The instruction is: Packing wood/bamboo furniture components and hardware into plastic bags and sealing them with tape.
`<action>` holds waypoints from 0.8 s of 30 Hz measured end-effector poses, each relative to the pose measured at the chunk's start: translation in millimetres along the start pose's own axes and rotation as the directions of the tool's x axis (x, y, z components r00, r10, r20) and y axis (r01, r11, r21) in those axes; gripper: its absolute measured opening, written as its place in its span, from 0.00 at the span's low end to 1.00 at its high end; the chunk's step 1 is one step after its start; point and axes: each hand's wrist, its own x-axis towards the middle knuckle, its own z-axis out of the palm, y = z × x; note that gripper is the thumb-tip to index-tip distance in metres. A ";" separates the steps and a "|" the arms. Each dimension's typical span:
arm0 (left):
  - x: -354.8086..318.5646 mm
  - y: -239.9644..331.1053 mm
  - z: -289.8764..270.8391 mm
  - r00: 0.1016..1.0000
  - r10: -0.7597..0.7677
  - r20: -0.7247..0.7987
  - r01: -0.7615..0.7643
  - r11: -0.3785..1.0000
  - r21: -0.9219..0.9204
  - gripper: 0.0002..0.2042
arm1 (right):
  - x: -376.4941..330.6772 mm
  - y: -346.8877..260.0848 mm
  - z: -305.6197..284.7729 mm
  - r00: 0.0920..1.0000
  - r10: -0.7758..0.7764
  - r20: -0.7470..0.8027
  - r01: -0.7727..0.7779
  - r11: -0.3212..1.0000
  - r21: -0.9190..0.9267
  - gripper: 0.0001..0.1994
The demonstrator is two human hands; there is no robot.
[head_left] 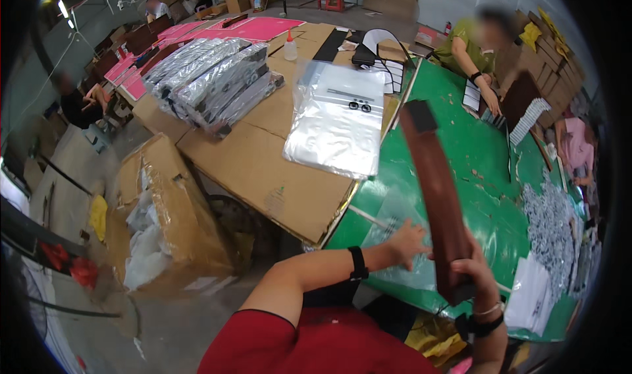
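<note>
My right hand (pixel 476 272) grips the lower end of a long reddish-brown bar (pixel 436 183) with black end pieces. The bar is held upright, slightly tilted, above the green tabletop (pixel 461 137). To its left, my left hand (pixel 408 243) has its fingers spread over a thin clear plastic bag (pixel 395 206) lying on the green surface. Whether those fingertips touch the bag or the bar is hard to tell. A stack of clear plastic bags (pixel 332 133) with dark printing lies on the cardboard just beyond.
Plastic-wrapped bundles (pixel 210 78) are piled on the cardboard-covered table (pixel 263 157), near a small red-tipped bottle (pixel 289 48). An open carton (pixel 178 209) stands at left. Small silvery packets (pixel 552 222) heap at right, beside white sheets (pixel 528 295). A co-worker (pixel 471 48) reaches across the far side.
</note>
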 end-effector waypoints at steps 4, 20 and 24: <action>-0.4 -18.4 61.4 0.976 0.085 -0.202 -0.219 0.326 -0.919 0.41 | 18.6 49.8 -4.7 0.989 -0.140 0.047 0.145 0.983 -0.115 0.49; -42.0 0.5 -9.0 0.982 -0.179 -0.056 0.183 0.980 0.075 0.55 | 30.6 118.9 -110.6 0.862 -0.412 -0.296 0.244 0.849 -0.469 0.45; -40.3 6.7 -7.8 0.979 -0.201 -0.026 0.202 0.975 0.092 0.53 | -22.3 64.1 -61.3 0.910 -0.312 -0.272 0.234 0.930 -0.284 0.46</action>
